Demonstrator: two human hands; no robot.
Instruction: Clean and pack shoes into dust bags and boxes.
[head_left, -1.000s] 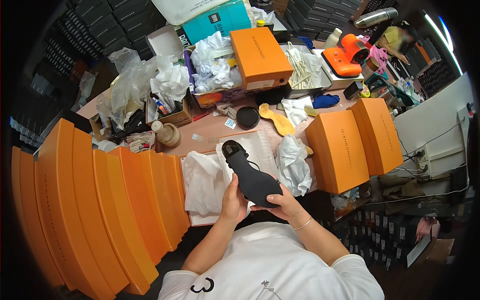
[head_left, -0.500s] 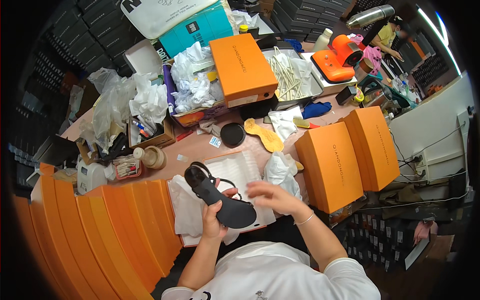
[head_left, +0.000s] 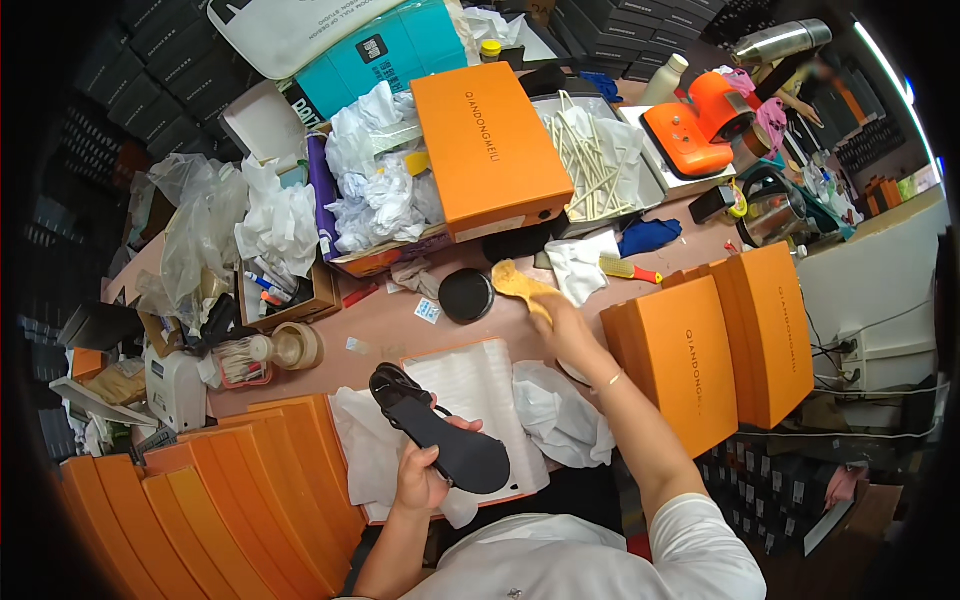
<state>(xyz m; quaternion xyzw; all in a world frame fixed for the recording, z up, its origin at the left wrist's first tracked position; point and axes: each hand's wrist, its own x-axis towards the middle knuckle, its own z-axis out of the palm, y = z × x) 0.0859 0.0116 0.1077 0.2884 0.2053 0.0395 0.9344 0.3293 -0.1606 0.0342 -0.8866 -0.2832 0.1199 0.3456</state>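
My left hand (head_left: 424, 478) grips a black sandal (head_left: 455, 445) around its middle, with the smooth sole facing up and the thin straps hanging to the side. Beneath it lies an open shoebox (head_left: 475, 370) lined with white tissue paper. Reaching farther out, my right hand (head_left: 570, 338) has its fingers closed on the near end of a yellow sole-shaped piece (head_left: 517, 284), which it partly covers. A round black container (head_left: 466, 296) sits just left of that piece. Crumpled white tissue (head_left: 562, 415) lies under my right forearm.
Orange shoeboxes stand upright at right (head_left: 670, 350) and in a row at left (head_left: 290, 450). Another orange box (head_left: 490, 150) rests at the back beside a bin of crumpled paper (head_left: 380, 180). A brush (head_left: 630, 269) and white cloth (head_left: 582, 268) lie beyond my right hand.
My right hand has moved from beside the sandal out to the yellow sole-shaped piece and taken hold of its near end. My left hand still holds the sandal, slightly lower.
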